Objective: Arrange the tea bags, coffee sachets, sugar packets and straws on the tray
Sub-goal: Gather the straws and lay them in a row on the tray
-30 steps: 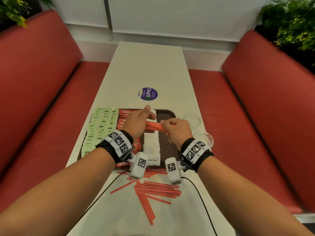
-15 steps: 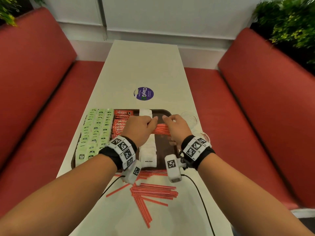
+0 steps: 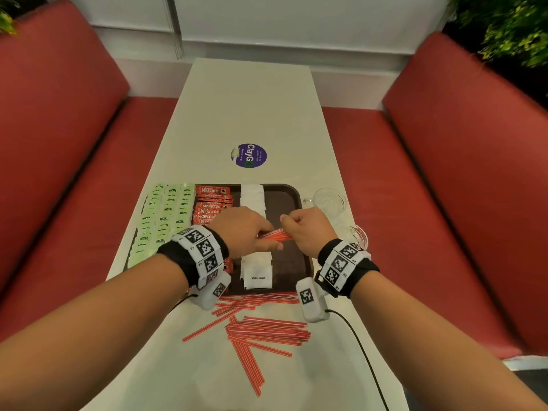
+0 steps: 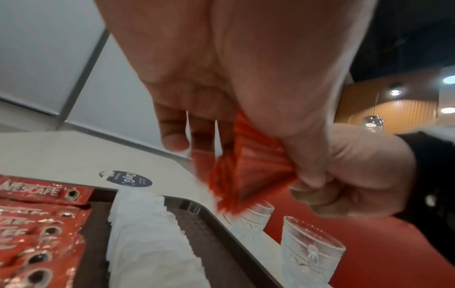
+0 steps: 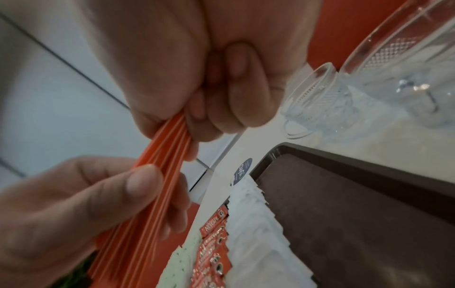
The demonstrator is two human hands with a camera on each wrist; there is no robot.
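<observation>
Two clear glasses (image 3: 330, 200) and a round purple sticker (image 3: 249, 155) sit on the table (image 3: 246, 105).

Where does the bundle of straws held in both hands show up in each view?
Head: bundle of straws at centre, between left hand and right hand, above the tray.
Left wrist: centre.
Right wrist: lower left.
Shared landmark: purple sticker.

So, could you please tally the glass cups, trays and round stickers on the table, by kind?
glass cups: 2
tray: 1
round sticker: 1
Total: 4
</observation>
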